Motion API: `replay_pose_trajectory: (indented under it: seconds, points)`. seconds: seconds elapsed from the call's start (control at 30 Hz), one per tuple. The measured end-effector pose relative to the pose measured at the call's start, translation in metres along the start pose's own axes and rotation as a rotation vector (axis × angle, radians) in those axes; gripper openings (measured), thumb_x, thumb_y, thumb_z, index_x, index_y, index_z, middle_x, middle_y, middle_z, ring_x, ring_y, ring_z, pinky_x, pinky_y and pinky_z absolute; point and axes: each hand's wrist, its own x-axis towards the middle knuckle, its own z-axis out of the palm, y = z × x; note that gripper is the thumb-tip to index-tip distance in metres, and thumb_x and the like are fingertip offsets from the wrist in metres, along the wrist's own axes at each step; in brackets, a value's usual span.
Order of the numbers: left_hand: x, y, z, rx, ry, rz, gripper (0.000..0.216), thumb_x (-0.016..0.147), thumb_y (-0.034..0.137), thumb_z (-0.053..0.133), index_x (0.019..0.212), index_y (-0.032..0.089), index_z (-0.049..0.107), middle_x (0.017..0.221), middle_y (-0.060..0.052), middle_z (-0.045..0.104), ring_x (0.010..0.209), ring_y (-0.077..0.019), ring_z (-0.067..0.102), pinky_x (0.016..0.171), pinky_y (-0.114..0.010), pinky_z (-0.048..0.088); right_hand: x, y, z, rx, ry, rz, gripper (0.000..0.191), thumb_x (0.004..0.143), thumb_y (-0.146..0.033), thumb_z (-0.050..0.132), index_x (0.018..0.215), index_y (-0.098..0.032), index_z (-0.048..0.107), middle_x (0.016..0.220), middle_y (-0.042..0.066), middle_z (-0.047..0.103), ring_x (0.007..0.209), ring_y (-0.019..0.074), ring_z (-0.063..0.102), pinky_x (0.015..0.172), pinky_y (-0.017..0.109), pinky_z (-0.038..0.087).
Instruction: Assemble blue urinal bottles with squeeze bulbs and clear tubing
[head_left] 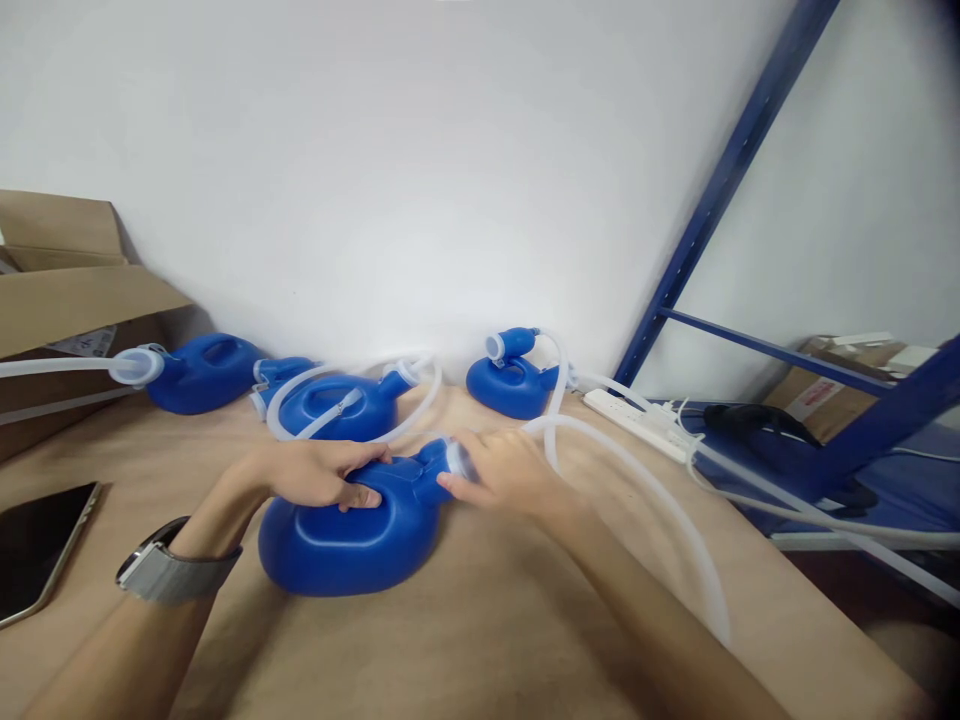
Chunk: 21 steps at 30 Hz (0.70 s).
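Note:
A blue plastic jug with a built-in handle lies on the brown table in front of me. My left hand is wrapped round its handle; a watch sits on that wrist. My right hand pinches the translucent white cap at the jug's spout. A clear hose runs from that cap in an arc toward my right. Three more blue jugs with hoses lie behind: one at the left, one in the middle, one at the right.
A dark phone lies face up at the table's left edge. An open cardboard box stands at the far left. A white power strip lies near the wall, and a blue metal shelf frame stands at the right.

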Motion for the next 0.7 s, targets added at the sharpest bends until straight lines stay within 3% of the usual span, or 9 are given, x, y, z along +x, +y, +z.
replay_pose_trajectory:
  seconds: [0.27,0.43,0.53,0.7]
  points:
    - [0.014,-0.015,0.002,-0.014,-0.007,0.070,0.073,0.080,0.069,0.065,0.133,0.020,0.049,0.091,-0.001,0.061,0.081,-0.0218,0.061,0.076,-0.033,0.052,0.003,-0.033,-0.006,-0.035,-0.035,0.308,0.055,0.108,-0.057,0.034,0.101,-0.018,0.072,0.091,0.014,0.080,0.086,0.0316,0.075,0.067,0.037,0.039]
    - [0.022,-0.016,0.010,0.225,0.205,0.141,0.065,0.079,0.066,0.068,0.122,0.019,0.057,0.105,-0.007,0.067,0.093,-0.0276,0.064,0.080,-0.035,0.049,0.007,-0.040,-0.015,0.034,-0.080,0.379,0.057,0.108,-0.057,0.034,0.094,-0.017,0.073,0.088,0.014,0.080,0.085,0.0297,0.076,0.066,0.037,0.039]
    - [0.024,-0.016,0.015,0.244,0.264,0.140,0.064,0.077,0.061,0.073,0.123,0.020,0.058,0.115,-0.010,0.069,0.103,-0.0302,0.065,0.086,-0.036,0.049,0.008,-0.039,-0.017,0.080,-0.093,0.382,0.057,0.103,-0.065,0.043,0.094,-0.018,0.072,0.092,0.013,0.080,0.087,0.0306,0.075,0.067,0.037,0.041]
    - [0.023,-0.015,0.018,0.264,0.306,0.140,0.060,0.076,0.058,0.076,0.119,0.020,0.060,0.111,-0.009,0.071,0.101,-0.0305,0.066,0.085,-0.036,0.048,0.008,-0.035,-0.016,0.143,-0.085,0.335,0.062,0.082,-0.079,0.064,0.096,-0.019,0.071,0.100,0.011,0.079,0.093,0.0336,0.074,0.072,0.038,0.043]
